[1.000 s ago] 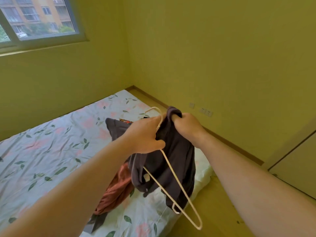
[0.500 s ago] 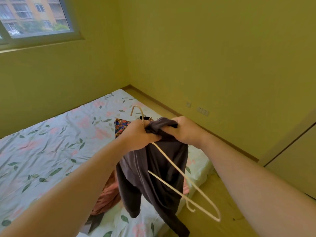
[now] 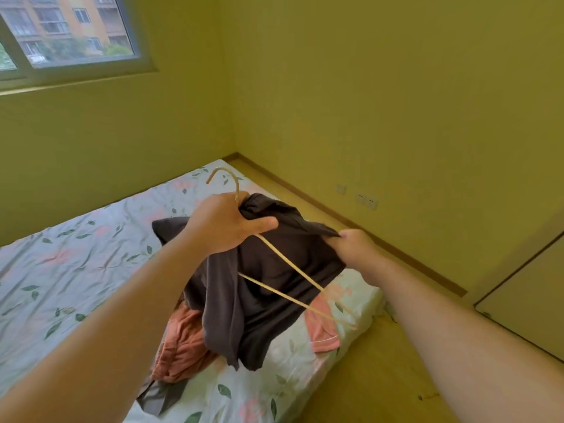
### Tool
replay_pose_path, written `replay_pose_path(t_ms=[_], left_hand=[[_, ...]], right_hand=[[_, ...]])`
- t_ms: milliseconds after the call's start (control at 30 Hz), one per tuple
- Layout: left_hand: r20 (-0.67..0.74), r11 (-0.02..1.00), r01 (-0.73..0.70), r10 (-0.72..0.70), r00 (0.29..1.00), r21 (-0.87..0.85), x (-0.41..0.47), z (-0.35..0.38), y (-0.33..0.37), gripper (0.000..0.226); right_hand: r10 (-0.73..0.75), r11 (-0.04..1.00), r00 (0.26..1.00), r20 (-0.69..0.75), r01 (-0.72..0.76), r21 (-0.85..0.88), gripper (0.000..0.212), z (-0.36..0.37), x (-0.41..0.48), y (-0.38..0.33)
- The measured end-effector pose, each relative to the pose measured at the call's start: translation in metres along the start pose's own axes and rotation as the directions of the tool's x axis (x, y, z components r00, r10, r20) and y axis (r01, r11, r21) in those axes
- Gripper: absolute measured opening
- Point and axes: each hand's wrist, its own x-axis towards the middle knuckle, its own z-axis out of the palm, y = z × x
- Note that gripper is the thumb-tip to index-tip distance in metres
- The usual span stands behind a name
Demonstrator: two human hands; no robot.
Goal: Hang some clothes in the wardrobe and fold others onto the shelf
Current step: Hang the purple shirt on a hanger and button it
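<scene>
A dark grey garment (image 3: 268, 288) hangs in the air over the bed, partly draped on a cream wire hanger (image 3: 290, 270). My left hand (image 3: 225, 222) grips the hanger's neck together with a bunch of the grey cloth; the hook sticks up behind it. My right hand (image 3: 355, 244) pinches an edge of the garment and holds it out to the right. The hanger's lower bars cross in front of the cloth. A salmon-pink garment (image 3: 183, 346) lies crumpled on the bed beneath.
The bed (image 3: 76, 270) with a floral sheet fills the lower left. A pale wardrobe door (image 3: 525, 303) stands at the right edge. Yellow walls meet in the corner, with sockets (image 3: 367, 200) low on the right wall. A window (image 3: 61, 32) is at the upper left.
My right hand has moved away from the left and pulled the grey garment's edge out to the right, spreading the cloth. The hanger's hook now stands higher above my left hand.
</scene>
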Motion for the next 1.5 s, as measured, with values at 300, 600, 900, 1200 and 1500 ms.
replay_pose_path(t_ms=[300, 600, 900, 1200, 1500], left_hand=[[-0.029, 0.948, 0.041, -0.033, 0.999, 0.316, 0.007, 0.009, -0.013, 0.063], [-0.347, 0.993, -0.013, 0.055, 0.936, 0.121, 0.029, 0.022, 0.002, 0.046], [-0.276, 0.979, 0.064, -0.117, 0.954, -0.192, 0.049, 0.019, 0.019, 0.031], [-0.108, 0.993, -0.089, 0.081, 0.991, -0.076, 0.056, 0.023, 0.035, 0.045], [-0.079, 0.994, -0.080, 0.087, 0.993, 0.079, 0.057, 0.029, 0.055, 0.048]], right_hand=[[-0.121, 0.984, 0.967, -0.226, 0.088, -0.153, 0.042, -0.012, 0.000, -0.037], [-0.199, 0.979, 0.973, -0.115, 0.193, -0.062, 0.031, -0.009, -0.033, -0.064], [-0.073, 0.896, 0.987, 0.143, 0.128, -0.426, 0.038, -0.003, -0.048, -0.035], [-0.056, 0.953, 0.905, -0.421, -0.078, -0.293, 0.017, -0.038, -0.035, -0.023], [-0.102, 0.975, 0.869, -0.485, -0.009, -0.220, 0.028, -0.049, -0.036, -0.026]])
